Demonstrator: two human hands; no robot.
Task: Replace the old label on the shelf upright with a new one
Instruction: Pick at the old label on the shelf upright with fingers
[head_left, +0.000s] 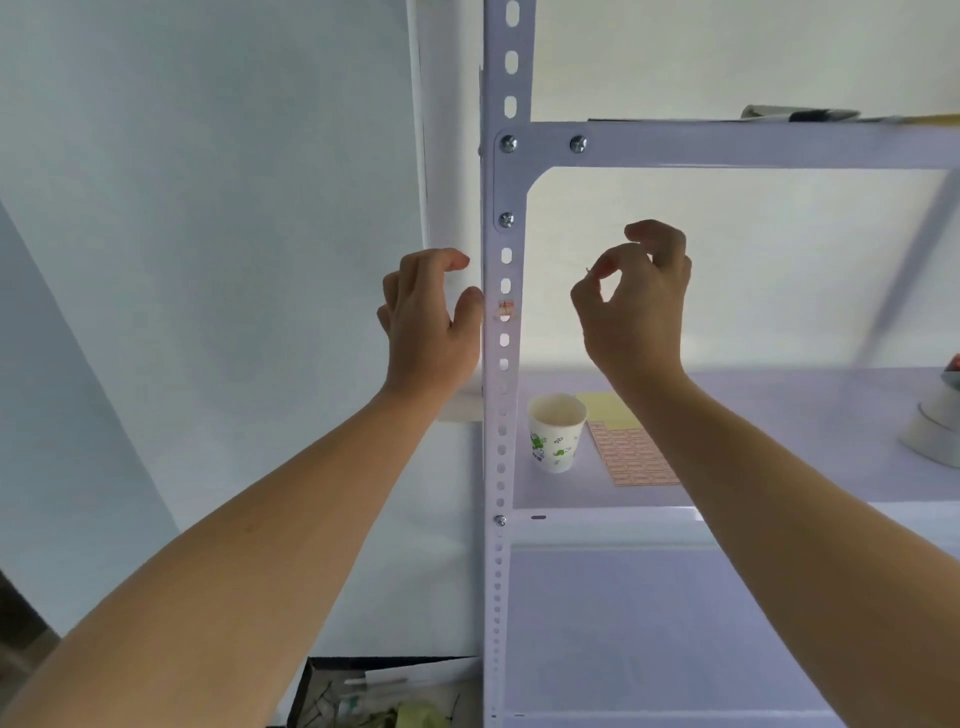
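Observation:
A white perforated shelf upright (503, 395) runs top to bottom through the middle. A small reddish label (505, 309) sticks on it at hand height, partly torn. My left hand (428, 317) hovers just left of the upright, fingers loosely curled, its thumb tip touching the upright's edge beside the label and holding nothing. My right hand (636, 301) is raised to the right of the upright, thumb and forefinger pinched together on a tiny scrap (588, 270) that looks like a label piece. A sheet of red labels (631, 457) lies on the shelf below.
A paper cup (557, 439) with green print stands on the shelf board (779, 447) beside the label sheet and a yellow sheet (605, 408). White tape rolls (935, 431) sit at the far right. A box of clutter (384, 693) lies on the floor at the bottom left.

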